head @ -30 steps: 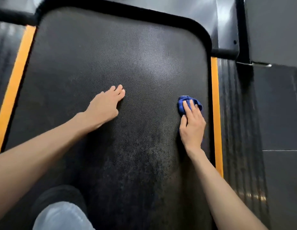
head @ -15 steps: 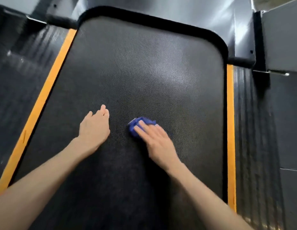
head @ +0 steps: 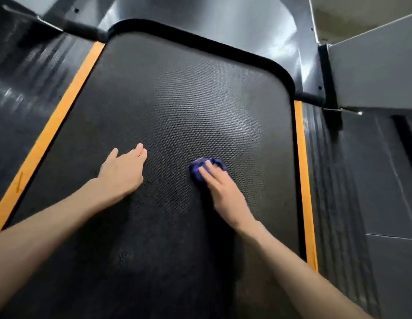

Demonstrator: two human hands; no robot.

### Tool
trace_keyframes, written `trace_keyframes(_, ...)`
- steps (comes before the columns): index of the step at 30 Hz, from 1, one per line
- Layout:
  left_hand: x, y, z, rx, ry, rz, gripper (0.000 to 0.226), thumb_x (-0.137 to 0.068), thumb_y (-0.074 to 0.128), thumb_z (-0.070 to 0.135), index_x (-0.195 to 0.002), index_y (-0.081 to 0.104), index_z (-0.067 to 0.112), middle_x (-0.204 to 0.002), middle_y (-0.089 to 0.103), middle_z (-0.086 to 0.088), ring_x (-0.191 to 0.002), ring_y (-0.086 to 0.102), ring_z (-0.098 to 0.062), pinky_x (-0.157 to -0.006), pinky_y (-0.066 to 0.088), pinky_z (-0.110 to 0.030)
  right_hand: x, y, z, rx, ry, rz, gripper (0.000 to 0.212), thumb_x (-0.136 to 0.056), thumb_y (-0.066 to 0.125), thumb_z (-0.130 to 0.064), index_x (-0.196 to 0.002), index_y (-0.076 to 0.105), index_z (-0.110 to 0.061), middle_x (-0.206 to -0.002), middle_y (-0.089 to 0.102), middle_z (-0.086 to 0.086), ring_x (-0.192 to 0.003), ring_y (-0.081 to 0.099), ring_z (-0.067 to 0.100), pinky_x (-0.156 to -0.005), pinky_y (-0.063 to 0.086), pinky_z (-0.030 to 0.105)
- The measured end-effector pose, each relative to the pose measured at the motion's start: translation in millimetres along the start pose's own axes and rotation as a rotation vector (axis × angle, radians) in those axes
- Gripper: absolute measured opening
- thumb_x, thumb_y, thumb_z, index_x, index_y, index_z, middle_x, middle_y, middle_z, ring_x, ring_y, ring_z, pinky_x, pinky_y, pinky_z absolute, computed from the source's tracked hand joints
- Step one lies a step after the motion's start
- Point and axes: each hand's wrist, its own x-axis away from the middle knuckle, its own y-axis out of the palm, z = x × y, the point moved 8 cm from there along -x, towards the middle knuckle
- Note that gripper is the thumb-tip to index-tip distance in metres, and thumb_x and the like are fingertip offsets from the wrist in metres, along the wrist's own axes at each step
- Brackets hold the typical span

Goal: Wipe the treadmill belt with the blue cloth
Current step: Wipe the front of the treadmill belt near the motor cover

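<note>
**A:** Where is the blue cloth (head: 195, 173)?

**B:** On the belt (head: 177, 100), a little right of the middle. It is bunched into a small wad under the right hand (head: 223, 194). Only its far edge and left side show past the fingers (head: 210, 172).

**A:** Is the hand clutching it?

**B:** No. The fingers lie straight and close together over the wad, pressing it onto the belt, and none curl round it. Hand and cloth are a bit blurred, so I cannot tell where the thumb lies.

**A:** And the left hand (head: 122, 172)?

**B:** It is flat on the belt, palm down, to the left of the cloth and apart from it. The fingers are straight and together, the thumb is set off to the side, and it holds nothing.

**A:** What borders the belt?

**B:** There is an orange strip along each side, the left strip (head: 51, 125) and the right strip (head: 302, 180). A dark ribbed rail lies outside each, the left rail (head: 23, 100) and the right rail (head: 327, 180). The cloth is nearer the right strip and touches neither. At the far end a rounded black rim (head: 200, 46) curves round the belt, with a grey cover (head: 223, 21) beyond it. Grey floor tiles (head: 389, 272) lie to the right.

**A:** How does the belt look?

**B:** It is dark and finely textured. There is a pale sheen ahead of the hands, and it is darker and mottled between the forearms.
</note>
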Motion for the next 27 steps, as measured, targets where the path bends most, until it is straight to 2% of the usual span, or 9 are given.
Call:
trace_keyframes(3, -2, 6, 2, 0.018, 0.01, -0.019, 0.068, -0.088, 0.044, 0.01, -0.147, 0.011, 0.006, -0.156, 0.005, -0.007, -0.136, 0.03, -0.022, -0.112, 0.019, -0.043, 14, -55, 120, 0.033, 0.476, 0.178, 0.048, -0.09, 0.036, -0.005, -0.137, 0.043, -0.004, -0.149, 0.033, 0.016, -0.136, 0.032, 0.035, -0.114, 0.019, 0.04)
trace_keyframes(6, -5, -4, 5, 0.154, -0.049, 0.03, 0.047, -0.083, 0.045, 0.005, -0.13, 0.042, 0.004, -0.137, 0.039, -0.013, -0.114, 0.05, -0.031, -0.093, 0.041, -0.042, 19, -57, 119, 0.012, 0.697, 0.282, 0.046, -0.09, 0.038, -0.004, -0.135, 0.044, 0.001, -0.146, 0.034, 0.021, -0.136, 0.032, 0.037, -0.114, 0.023, 0.043)
trace_keyframes(8, -10, -18, 19, 0.246, -0.031, 0.119, 0.046, -0.081, 0.042, 0.002, -0.126, 0.05, 0.009, -0.127, 0.053, -0.011, -0.11, 0.053, -0.033, -0.09, 0.045, -0.041, 11, -38, 62, -0.04, 0.543, 0.309, 0.047, -0.084, 0.042, -0.005, -0.129, 0.052, 0.0, -0.14, 0.045, 0.02, -0.131, 0.041, 0.036, -0.112, 0.028, 0.04)
trace_keyframes(11, -18, -23, 54, 0.267, 0.107, 0.168, 0.053, -0.082, 0.041, 0.003, -0.134, 0.046, 0.012, -0.138, 0.048, -0.009, -0.12, 0.049, -0.032, -0.1, 0.039, -0.042, 17, 1, -34, -0.02, -0.03, 0.056, 0.046, -0.083, 0.047, -0.006, -0.128, 0.056, -0.009, -0.137, 0.051, 0.012, -0.128, 0.044, 0.025, -0.112, 0.022, 0.028)
trace_keyframes(13, -23, -19, 65, 0.178, 0.119, 0.157, 0.048, -0.084, 0.041, 0.006, -0.132, 0.048, 0.013, -0.137, 0.049, -0.007, -0.119, 0.05, -0.03, -0.102, 0.037, -0.04, 15, -1, -16, 0.016, -0.164, -0.021, 0.045, -0.085, 0.046, -0.007, -0.129, 0.055, -0.011, -0.138, 0.05, 0.01, -0.127, 0.046, 0.025, -0.11, 0.03, 0.032)
trace_keyframes(18, -18, -23, 69, 0.132, -0.003, 0.187, 0.035, -0.086, 0.041, 0.009, -0.118, 0.053, 0.014, -0.115, 0.057, -0.004, -0.106, 0.053, -0.027, -0.088, 0.04, -0.037, -16, -65, 142, 0.083, 0.369, 0.196, 0.05, -0.083, 0.041, 0.001, -0.132, 0.05, -0.002, -0.143, 0.041, 0.02, -0.133, 0.039, 0.035, -0.112, 0.022, 0.033)
trace_keyframes(21, -19, -22, 78, 0.061, 0.015, 0.195, 0.028, -0.087, 0.042, 0.013, -0.113, 0.051, 0.01, -0.111, 0.052, -0.004, -0.103, 0.053, -0.024, -0.082, 0.042, -0.034, -42, -70, 157, 0.038, 0.671, 0.279, 0.051, -0.083, 0.036, 0.001, -0.133, 0.048, 0.001, -0.145, 0.037, 0.023, -0.134, 0.036, 0.038, -0.113, 0.024, 0.039)
trace_keyframes(25, -21, -25, 68, 0.15, -0.045, 0.184, 0.031, -0.089, 0.044, 0.015, -0.119, 0.055, 0.013, -0.111, 0.058, -0.009, -0.104, 0.055, -0.03, -0.081, 0.044, -0.037, -76, -22, 44, 0.066, -0.024, 0.068, 0.052, -0.078, 0.036, -0.003, -0.126, 0.057, -0.003, -0.135, 0.051, 0.018, -0.125, 0.048, 0.032, -0.111, 0.024, 0.029)
trace_keyframes(27, -20, -27, 60, 0.245, -0.099, 0.18, 0.032, -0.09, 0.045, 0.016, -0.119, 0.059, 0.015, -0.11, 0.06, -0.016, -0.102, 0.056, -0.036, -0.081, 0.044, -0.038, -75, -24, 41, 0.106, -0.21, -0.033, 0.052, -0.077, 0.036, 0.0, -0.125, 0.058, -0.003, -0.133, 0.054, 0.017, -0.123, 0.049, 0.029, -0.111, 0.02, 0.021)
